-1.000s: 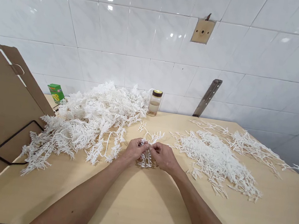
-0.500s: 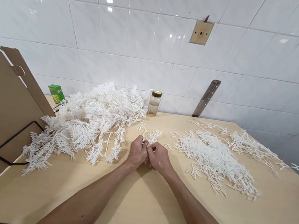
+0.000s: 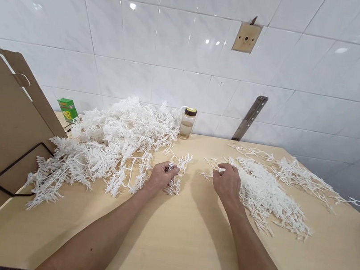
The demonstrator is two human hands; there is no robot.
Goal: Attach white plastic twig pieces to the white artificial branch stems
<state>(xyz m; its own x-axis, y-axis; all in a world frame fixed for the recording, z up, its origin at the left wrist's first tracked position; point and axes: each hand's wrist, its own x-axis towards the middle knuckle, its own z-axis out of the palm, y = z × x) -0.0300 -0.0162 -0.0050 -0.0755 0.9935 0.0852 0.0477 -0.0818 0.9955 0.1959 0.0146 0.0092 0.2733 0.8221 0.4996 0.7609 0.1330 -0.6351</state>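
My left hand (image 3: 162, 175) is closed on a small white branched sprig (image 3: 176, 184), whose ends stick out above and below the fingers near the middle of the table. My right hand (image 3: 227, 181) is at the left edge of a flat pile of white twig pieces (image 3: 267, 195). Its fingers are curled forward over the pile's edge; whether they pinch a piece is too small to make out. On the left lies a big fluffy heap of white branches (image 3: 112, 138), close to my left hand.
Behind the heap stand a green box (image 3: 67, 110) and a jar (image 3: 187, 125) with a dark lid. Cardboard (image 3: 0, 135) with a black wire frame (image 3: 8, 170) rises at the left. Bare white branches (image 3: 305, 176) lie at the back right; a metal bracket (image 3: 250, 118) is on the wall.
My right hand has moved away from my left hand, rightward to the twig pile. My left hand keeps hold of the sprig, shifted slightly left. The view has tilted a little.
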